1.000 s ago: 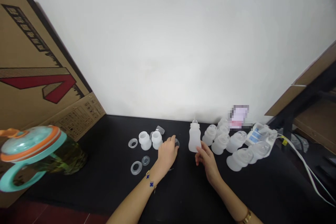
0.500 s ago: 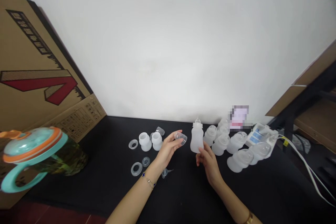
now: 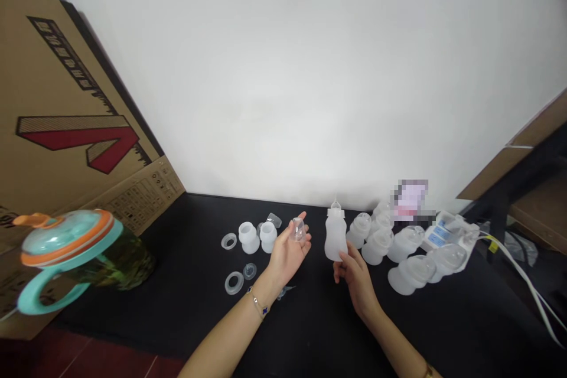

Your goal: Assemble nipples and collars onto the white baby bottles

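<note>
We hold a small clear cap and a frosted bottle near the middle of the black tabletop.
Our left hand lies palm up, pinching the cap between thumb and fingers; our right hand grasps the upright bottle near its base. White collars and clear rings lie left of the hands, more bottles stand toward the right edge, and a teal-lidded cup shows at left, before a cardboard box.

Milky white baby bottle, seemingly translucent
</note>
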Tool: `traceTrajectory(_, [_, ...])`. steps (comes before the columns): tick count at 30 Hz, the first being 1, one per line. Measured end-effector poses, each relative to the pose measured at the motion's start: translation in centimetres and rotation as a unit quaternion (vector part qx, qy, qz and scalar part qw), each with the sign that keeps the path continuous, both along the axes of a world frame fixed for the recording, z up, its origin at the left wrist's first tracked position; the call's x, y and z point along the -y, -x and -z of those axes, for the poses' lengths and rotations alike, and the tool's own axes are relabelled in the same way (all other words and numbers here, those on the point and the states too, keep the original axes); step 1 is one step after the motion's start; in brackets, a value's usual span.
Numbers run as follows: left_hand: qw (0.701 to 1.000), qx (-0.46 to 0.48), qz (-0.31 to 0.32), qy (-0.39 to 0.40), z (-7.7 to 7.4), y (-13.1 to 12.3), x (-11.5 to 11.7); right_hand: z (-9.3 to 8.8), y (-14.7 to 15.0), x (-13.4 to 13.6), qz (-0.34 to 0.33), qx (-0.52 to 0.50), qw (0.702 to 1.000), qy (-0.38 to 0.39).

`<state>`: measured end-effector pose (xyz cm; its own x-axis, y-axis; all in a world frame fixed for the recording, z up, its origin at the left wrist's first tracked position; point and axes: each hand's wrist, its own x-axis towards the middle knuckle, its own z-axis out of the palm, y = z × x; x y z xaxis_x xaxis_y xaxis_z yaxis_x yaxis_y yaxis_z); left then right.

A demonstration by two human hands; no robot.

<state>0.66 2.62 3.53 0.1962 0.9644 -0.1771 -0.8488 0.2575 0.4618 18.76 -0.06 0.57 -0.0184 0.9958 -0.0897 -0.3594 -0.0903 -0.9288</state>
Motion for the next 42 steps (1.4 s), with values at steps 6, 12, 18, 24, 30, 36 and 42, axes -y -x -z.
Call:
traceTrajectory(6, [0.998,0.043,-0.003,0.049,0.12,0.04,-0.16,-0.05,0.06,0.06,-0.005,0.004,1.0,-0.002])
traceTrajectory(12, [0.998,0.022,-0.013,0.051,0.19,-0.01,-0.18,0.12,0.01,0.17,-0.01,-0.014,1.0,0.0])
traceTrajectory(18, [0.996,-0.013,0.016,0.092,0.6,0.14,-0.42,-0.12,0.04,0.32,-0.016,-0.019,1.0,0.002])
traceTrajectory(24, [0.997,0.018,0.039,0.06,0.47,0.07,-0.36,-0.16,0.12,0.45,-0.015,-0.016,1.0,0.008])
traceTrajectory(30, [0.999,0.006,0.023,0.041,0.58,0.0,-0.34,-0.28,0.18,0.49,-0.008,-0.016,1.0,0.012])
traceTrajectory(36, [1.0,0.003,-0.002,0.031,0.87,-0.13,-0.41,-0.27,0.21,0.45,-0.009,-0.014,1.0,0.011])
traceTrajectory(42, [1.0,0.005,0.012,0.027,0.88,-0.13,-0.41,-0.46,0.22,0.54,-0.007,-0.011,1.0,0.018])
